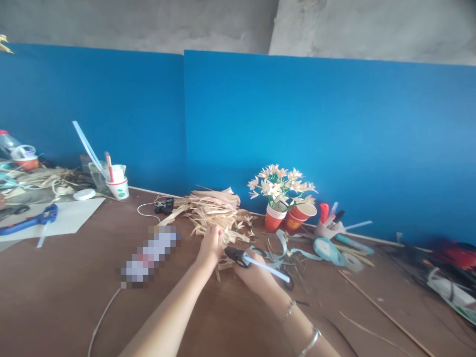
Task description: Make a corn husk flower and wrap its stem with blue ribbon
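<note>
My right hand (256, 275) is wrapped around a black hot glue gun (236, 256), a pale glue stick (273, 269) jutting from its back end. Just left of the nozzle, my left hand (211, 244) is closed in a pinch; whatever lies between its fingertips is too small to make out. Beyond both hands spreads a pile of dry corn husks (213, 208), with small husk flowers (240, 226) at its right side. Scissors (287, 280) lie partly hidden behind my right hand.
Finished husk flowers (275, 186) stand in red-and-white paper cups (274, 219). Light-blue ribbon (327, 250) lies to the right, near a long thin stick (383, 310). Left are a blurred-out power strip (150, 258), a cup of tools (118, 189) and a blue glue gun (28, 224).
</note>
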Demonstrator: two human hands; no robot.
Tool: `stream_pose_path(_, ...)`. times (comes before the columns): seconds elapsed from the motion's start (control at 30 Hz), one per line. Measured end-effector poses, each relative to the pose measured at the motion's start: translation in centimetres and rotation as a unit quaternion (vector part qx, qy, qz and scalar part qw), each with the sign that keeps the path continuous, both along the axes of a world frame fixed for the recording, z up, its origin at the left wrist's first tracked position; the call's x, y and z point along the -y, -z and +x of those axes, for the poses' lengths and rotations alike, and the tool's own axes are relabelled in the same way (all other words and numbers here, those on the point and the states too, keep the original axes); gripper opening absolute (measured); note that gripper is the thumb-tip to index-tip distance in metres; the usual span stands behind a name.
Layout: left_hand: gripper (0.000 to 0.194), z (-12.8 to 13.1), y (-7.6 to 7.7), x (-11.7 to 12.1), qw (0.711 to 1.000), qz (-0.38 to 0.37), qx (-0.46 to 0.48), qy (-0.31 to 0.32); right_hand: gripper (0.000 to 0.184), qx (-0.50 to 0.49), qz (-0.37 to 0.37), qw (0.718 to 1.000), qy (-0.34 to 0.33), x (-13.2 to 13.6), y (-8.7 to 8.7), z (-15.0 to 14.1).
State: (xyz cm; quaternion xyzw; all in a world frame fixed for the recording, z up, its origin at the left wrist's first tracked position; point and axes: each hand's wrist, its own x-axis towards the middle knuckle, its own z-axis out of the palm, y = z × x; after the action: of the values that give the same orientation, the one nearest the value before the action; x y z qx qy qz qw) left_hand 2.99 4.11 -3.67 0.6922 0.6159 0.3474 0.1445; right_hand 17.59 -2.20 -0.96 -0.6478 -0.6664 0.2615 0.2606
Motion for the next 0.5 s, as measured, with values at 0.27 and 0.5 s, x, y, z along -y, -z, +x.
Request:
stream_pose_path(0.27, 0.014, -0.47, -0.86, 0.34, 0.999, -0.026, -0.019, -0.011, 0.004, -0.014, 0.004, 1.000, -0.002, 0.28, -0.23, 0.12)
stream_pose_path(0.5, 0.014, -0.37, -0.49, 0.10, 1.000, -0.021, -0.009, -0.008, 0.004, -0.034, 0.008, 0.999, -0.011, 0.31, -0.49, 0.16)
